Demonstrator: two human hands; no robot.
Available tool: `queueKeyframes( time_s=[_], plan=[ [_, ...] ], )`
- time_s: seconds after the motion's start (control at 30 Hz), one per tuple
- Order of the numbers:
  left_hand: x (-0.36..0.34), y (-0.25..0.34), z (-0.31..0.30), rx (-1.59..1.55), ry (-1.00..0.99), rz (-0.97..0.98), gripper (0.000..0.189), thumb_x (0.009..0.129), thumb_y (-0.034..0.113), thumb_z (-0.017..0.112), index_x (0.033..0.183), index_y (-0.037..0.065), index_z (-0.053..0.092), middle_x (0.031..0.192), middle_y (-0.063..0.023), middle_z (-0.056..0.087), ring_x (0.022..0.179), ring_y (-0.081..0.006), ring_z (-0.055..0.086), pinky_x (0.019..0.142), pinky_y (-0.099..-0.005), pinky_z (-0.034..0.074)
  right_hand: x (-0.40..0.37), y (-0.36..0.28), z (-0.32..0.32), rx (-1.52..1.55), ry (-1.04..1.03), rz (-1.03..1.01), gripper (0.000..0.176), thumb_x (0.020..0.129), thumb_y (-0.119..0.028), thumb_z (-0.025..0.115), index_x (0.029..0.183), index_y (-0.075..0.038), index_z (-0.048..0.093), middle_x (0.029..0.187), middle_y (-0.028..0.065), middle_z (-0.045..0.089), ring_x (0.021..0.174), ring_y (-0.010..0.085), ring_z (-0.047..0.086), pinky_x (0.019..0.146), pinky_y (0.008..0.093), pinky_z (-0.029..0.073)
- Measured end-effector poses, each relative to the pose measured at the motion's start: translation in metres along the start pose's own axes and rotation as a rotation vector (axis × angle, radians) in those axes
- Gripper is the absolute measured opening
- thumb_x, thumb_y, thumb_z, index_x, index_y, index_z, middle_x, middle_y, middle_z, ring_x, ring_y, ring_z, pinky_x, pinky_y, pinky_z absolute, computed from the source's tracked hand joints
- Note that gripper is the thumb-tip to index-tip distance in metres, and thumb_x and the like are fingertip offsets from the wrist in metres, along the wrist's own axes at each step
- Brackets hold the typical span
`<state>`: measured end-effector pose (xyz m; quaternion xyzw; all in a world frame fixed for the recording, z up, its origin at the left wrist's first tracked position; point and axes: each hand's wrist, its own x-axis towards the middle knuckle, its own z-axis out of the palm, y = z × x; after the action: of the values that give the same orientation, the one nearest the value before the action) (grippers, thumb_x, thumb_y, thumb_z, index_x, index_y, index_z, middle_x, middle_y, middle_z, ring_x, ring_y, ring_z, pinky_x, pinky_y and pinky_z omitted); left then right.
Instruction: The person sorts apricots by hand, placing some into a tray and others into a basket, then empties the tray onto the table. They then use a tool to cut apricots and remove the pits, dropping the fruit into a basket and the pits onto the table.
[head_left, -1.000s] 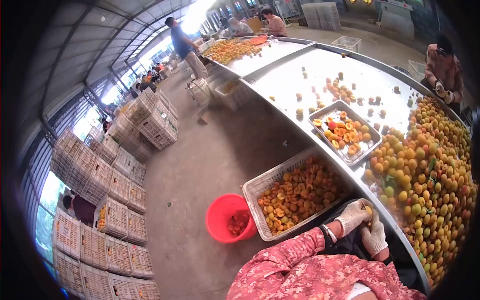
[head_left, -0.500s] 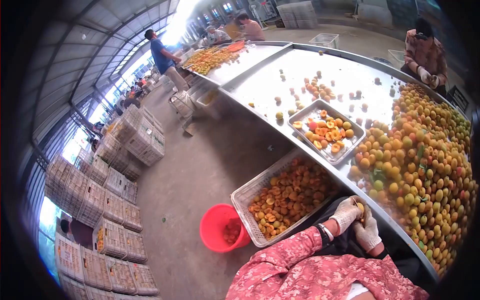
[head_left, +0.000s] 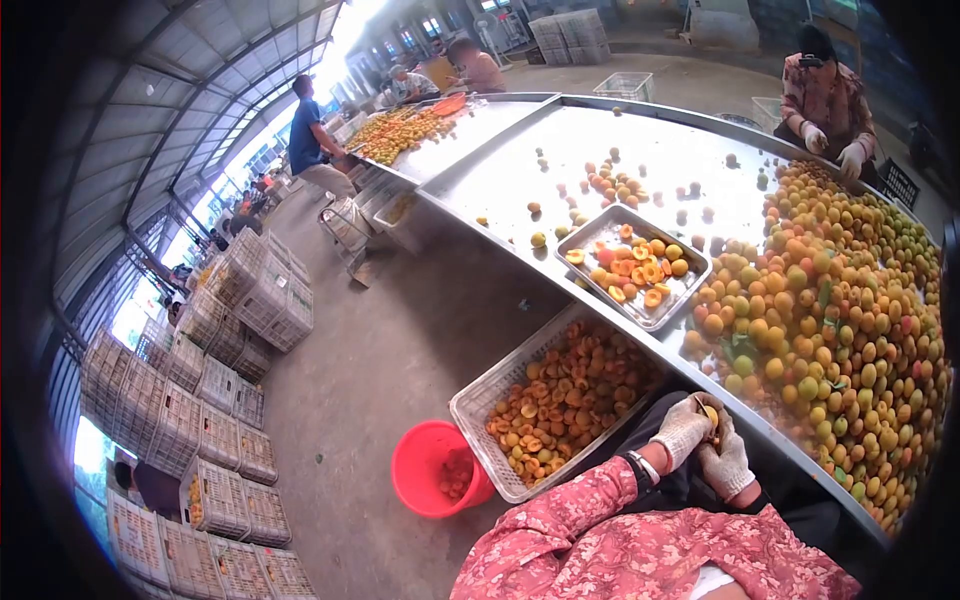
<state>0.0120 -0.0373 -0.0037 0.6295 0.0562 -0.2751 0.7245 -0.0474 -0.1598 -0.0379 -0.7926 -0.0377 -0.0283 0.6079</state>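
Both my hands wear whitish knit gloves and meet over my lap, beside the metal table's edge. My left hand [head_left: 684, 432] is closed around a yellow-orange apricot [head_left: 711, 413], which shows between the fingertips. Up against it, my right hand [head_left: 727, 466] has its fingers curled in; whatever they grip is too small to make out. Left of my hands, a white plastic crate [head_left: 487, 447] holds many opened apricot halves. On the table edge, a metal tray [head_left: 655, 318] carries apricot halves and a few whole fruits.
Whole apricots [head_left: 840, 330] are heaped along the right of the metal table [head_left: 500, 203]. A red bucket [head_left: 412, 470] with fruit pieces stands on the floor beside the crate. Stacked crates [head_left: 215, 425] line the left. A gloved co-worker [head_left: 828, 110] sits across the table.
My hands stay together around the apricot, with small finger shifts. The view has turned slightly. Across the table, the co-worker's hands have moved apart, one toward the apricot heap.
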Motion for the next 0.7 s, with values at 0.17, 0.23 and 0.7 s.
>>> queueKeyframes(
  time_s=[0.17, 0.23, 0.7],
  plan=[
    [-0.006, 0.0, 0.004, -0.043, 0.05, 0.013, 0.033, 0.073, -0.006, 0.056, 0.105, 0.003, 0.061, 0.094, -0.0058, 0.065, 0.087, -0.0136, 0.061, 0.077, -0.0254, 0.051, -0.003, -0.014, -0.009, -0.313, -0.011, -0.029, 0.07, 0.082, -0.009, 0.063, 0.142, -0.003, 0.03, 0.096, 0.0232, 0.066, 0.091, 0.0382, 0.067, 0.076, 0.0396, 0.054],
    [-0.003, -0.006, 0.004, -0.069, 0.008, 0.067, 0.038, 0.072, -0.006, 0.056, 0.109, 0.002, 0.06, 0.099, -0.0067, 0.065, 0.092, -0.0131, 0.061, 0.08, -0.0253, 0.05, -0.003, -0.015, -0.015, -0.484, -0.069, 0.046, 0.076, 0.082, -0.014, 0.064, 0.146, -0.007, 0.023, 0.088, 0.0237, 0.066, 0.081, 0.0428, 0.065, 0.068, 0.0462, 0.053],
    [0.003, -0.009, 0.014, 0.208, -0.001, 0.081, 0.031, 0.079, -0.001, 0.059, 0.109, 0.002, 0.06, 0.098, -0.0069, 0.065, 0.088, -0.0134, 0.061, 0.076, -0.0256, 0.05, -0.004, -0.005, -0.023, -0.706, -0.072, 0.169, 0.073, 0.082, -0.019, 0.064, 0.143, -0.004, 0.027, 0.081, 0.0244, 0.066, 0.076, 0.0444, 0.064, 0.065, 0.051, 0.051]
  ],
)
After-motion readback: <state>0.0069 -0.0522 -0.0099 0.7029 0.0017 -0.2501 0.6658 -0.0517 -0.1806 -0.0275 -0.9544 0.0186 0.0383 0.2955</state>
